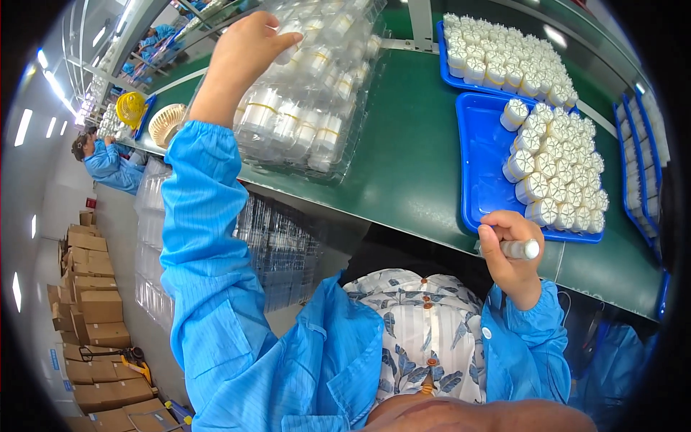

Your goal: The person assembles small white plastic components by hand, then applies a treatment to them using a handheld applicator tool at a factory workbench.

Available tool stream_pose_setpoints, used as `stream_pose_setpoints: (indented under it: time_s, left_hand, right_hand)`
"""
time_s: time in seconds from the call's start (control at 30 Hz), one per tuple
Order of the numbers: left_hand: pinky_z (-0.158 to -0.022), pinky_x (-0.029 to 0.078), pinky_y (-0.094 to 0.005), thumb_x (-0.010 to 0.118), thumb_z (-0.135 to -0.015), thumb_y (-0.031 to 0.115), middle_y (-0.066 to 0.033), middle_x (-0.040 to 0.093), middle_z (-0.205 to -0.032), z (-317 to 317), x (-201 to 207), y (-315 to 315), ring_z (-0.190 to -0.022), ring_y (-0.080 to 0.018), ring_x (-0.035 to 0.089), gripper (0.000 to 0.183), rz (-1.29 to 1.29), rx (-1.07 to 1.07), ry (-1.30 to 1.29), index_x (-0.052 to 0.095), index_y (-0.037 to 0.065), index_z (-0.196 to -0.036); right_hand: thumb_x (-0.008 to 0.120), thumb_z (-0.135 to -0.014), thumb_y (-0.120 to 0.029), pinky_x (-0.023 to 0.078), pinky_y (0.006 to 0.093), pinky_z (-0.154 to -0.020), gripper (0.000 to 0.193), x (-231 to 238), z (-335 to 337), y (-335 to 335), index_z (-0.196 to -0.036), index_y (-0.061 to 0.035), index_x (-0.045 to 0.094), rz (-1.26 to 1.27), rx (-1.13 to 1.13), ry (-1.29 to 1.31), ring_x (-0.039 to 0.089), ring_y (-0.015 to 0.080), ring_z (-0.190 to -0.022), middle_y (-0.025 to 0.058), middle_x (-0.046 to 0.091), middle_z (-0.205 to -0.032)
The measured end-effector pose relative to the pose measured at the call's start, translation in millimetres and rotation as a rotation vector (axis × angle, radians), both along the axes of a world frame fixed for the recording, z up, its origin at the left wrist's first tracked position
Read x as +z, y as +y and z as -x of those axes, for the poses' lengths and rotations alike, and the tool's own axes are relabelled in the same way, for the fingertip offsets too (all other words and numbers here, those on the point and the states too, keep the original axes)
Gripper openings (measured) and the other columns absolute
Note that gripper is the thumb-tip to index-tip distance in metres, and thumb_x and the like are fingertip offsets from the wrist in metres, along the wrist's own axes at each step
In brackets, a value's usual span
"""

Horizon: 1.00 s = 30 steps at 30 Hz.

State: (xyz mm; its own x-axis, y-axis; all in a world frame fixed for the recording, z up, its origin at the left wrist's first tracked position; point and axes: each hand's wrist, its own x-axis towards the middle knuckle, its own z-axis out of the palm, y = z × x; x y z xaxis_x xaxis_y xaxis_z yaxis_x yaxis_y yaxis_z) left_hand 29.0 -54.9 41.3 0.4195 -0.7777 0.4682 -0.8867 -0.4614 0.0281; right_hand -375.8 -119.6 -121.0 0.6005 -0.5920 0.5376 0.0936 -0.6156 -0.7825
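My left hand point(248, 54) is over a stack of clear plastic blister trays point(335, 169) on the green bench. Its thumb and fingers are apart, with nothing visible between them. White cylindrical parts with yellow bands point(288, 119) lie in rows within the clear trays. At the bench's front edge, my right hand point(515, 263) is closed around a slim white cylindrical part point(524, 249), its round end facing outward. Just beyond that hand sits a blue tray point(482, 158), whose right side holds many upright white cylinders point(558, 169) with slotted tops.
Another full blue tray point(450, 72) stands behind, and more blue trays point(637, 169) are at the far right. A cream basket point(167, 124) and a yellow basket point(130, 109) stand to the left. Cardboard boxes point(101, 306) are stacked on the floor; a co-worker point(108, 162) sits farther off.
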Motion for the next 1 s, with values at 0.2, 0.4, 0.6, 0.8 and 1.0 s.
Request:
stream_pose_setpoints:
  time_s: [0.2, 0.4, 0.6, 0.8, 1.0]
  left_hand:
    - [-0.065, 0.05, -0.0337, 0.069, -0.086, 0.02, -0.0118, 0.069, -0.083, 111, 0, 16, -0.073, -0.0274, 0.065, 0.02, 0.454, -0.279, -0.02, 0.066, 0.001, -0.091]
    - [-0.078, 0.05, -0.04, 0.063, -0.082, 0.005, -0.0146, 0.065, -0.093, 197, -104, -66, -0.089, -0.0324, 0.061, 0.019, 0.254, -0.763, 0.046, 0.062, 0.001, -0.1]
    - [-0.088, 0.049, -0.0467, 0.06, -0.078, 0.01, -0.0272, 0.061, -0.11, 226, -156, -171, -0.102, -0.0428, 0.057, 0.046, 0.11, -0.677, 0.47, 0.053, -0.003, -0.121]
    - [-0.084, 0.048, -0.046, 0.073, -0.072, 0.021, -0.0186, 0.061, -0.099, 218, -193, -193, -0.098, -0.0378, 0.057, 0.042, 0.288, -0.847, 0.547, 0.059, -0.001, -0.105]
    - [-0.081, 0.049, -0.041, 0.078, -0.068, 0.019, -0.0149, 0.058, -0.101, 206, -151, -106, -0.096, -0.0343, 0.057, 0.042, 0.396, -0.738, 0.576, 0.06, 0.001, -0.101]
  right_hand:
    - [0.069, -0.081, 0.0, 0.036, 0.0219, -0.045, 0.007, -2, 12, -17, -0.086, 0.0003, 0.064, -0.15, -0.104, -0.015, 0.051, 0.0074, -0.046, 0.0028, 0.057, -0.058]
    - [0.065, -0.089, -0.004, 0.038, 0.0211, -0.05, 0.009, 27, 25, -31, -0.084, 0.0005, 0.059, -0.382, 0.014, -0.104, 0.051, 0.0056, -0.057, 0.0017, 0.058, -0.069]
    - [0.062, -0.087, -0.003, 0.038, 0.0263, -0.049, 0.009, 10, 33, -39, -0.078, -0.0005, 0.061, -0.152, -0.166, -0.037, 0.054, 0.0126, -0.055, 0.0063, 0.059, -0.064]
    - [0.058, -0.093, -0.006, 0.039, 0.0216, -0.049, 0.01, 5, 21, -41, -0.084, -0.0016, 0.055, -0.349, -0.052, 0.005, 0.05, 0.0062, -0.054, 0.0015, 0.054, -0.064]
    - [0.055, -0.097, -0.012, 0.041, 0.0221, -0.055, 0.016, -1, 18, -53, -0.084, -0.0027, 0.054, -0.291, -0.109, -0.022, 0.051, 0.0073, -0.06, 0.002, 0.055, -0.066]
